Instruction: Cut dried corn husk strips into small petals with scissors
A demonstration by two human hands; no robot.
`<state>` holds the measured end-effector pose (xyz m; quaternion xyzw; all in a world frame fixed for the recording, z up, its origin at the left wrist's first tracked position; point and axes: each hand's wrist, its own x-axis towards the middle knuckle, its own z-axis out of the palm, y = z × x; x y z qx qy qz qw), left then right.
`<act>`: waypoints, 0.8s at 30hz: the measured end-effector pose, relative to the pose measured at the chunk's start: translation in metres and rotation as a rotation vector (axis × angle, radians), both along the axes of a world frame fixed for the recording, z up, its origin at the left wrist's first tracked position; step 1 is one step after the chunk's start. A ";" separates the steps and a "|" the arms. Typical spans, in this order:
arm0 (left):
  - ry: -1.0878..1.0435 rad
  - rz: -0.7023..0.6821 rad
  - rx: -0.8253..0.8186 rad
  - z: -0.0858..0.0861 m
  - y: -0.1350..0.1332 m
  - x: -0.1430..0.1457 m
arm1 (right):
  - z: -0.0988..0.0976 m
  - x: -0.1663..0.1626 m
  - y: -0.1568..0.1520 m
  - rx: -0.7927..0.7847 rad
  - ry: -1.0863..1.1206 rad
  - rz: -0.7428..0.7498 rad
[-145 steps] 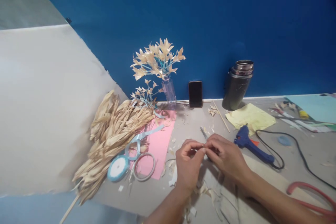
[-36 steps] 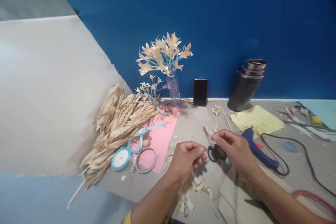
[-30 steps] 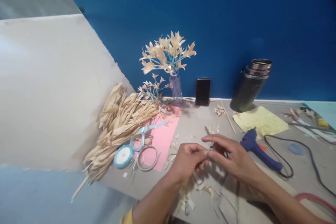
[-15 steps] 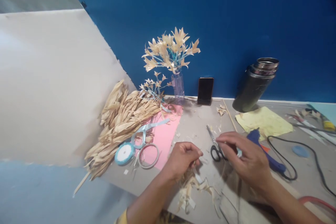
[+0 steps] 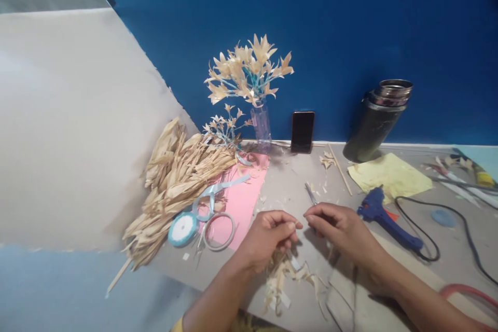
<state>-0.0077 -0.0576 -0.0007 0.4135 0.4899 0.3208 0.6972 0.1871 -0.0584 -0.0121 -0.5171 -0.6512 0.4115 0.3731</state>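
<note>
My left hand (image 5: 274, 233) is closed in a pinch over the front of the table, and whatever it holds is too small to make out. Facing it across a narrow gap, my right hand (image 5: 336, 225) has thumb and fingertips pressed together, also on something I cannot make out. It covers most of the scissors (image 5: 311, 194), whose blades alone show beyond the fingers. Below my left hand lie curled dried husk pieces (image 5: 286, 280) with small white bits among them. A blue glue gun (image 5: 391, 220) rests right of my right hand.
Left are a dried husk bundle (image 5: 167, 187), ribbon spool (image 5: 182, 228), tape ring (image 5: 220, 231) and pink sheet (image 5: 249, 192). Behind stand a vase (image 5: 261, 124) of husk flowers (image 5: 249, 67), a phone (image 5: 302, 132) and a dark flask (image 5: 375, 124). A yellow sheet (image 5: 391, 179) lies right.
My right hand has moved left, nearer my left hand, its fingers drawing together into a pinch. It now hides the scissors' handles, and the glue gun shows more fully. The view has shifted slightly.
</note>
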 end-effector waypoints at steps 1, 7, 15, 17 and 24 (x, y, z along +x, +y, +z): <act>-0.034 0.032 -0.004 0.000 0.000 0.001 | 0.001 -0.001 0.000 -0.069 0.047 -0.018; -0.040 0.120 0.138 0.004 -0.001 0.019 | 0.000 -0.008 -0.001 -0.366 0.346 -0.126; 0.013 0.116 0.197 0.002 -0.001 0.027 | 0.005 -0.009 -0.004 -0.245 0.237 -0.056; 0.040 0.104 0.204 0.001 -0.001 0.027 | 0.008 -0.008 -0.004 -0.185 0.183 -0.006; 0.130 0.072 0.270 -0.001 -0.004 0.024 | 0.008 -0.005 -0.003 -0.150 0.123 0.036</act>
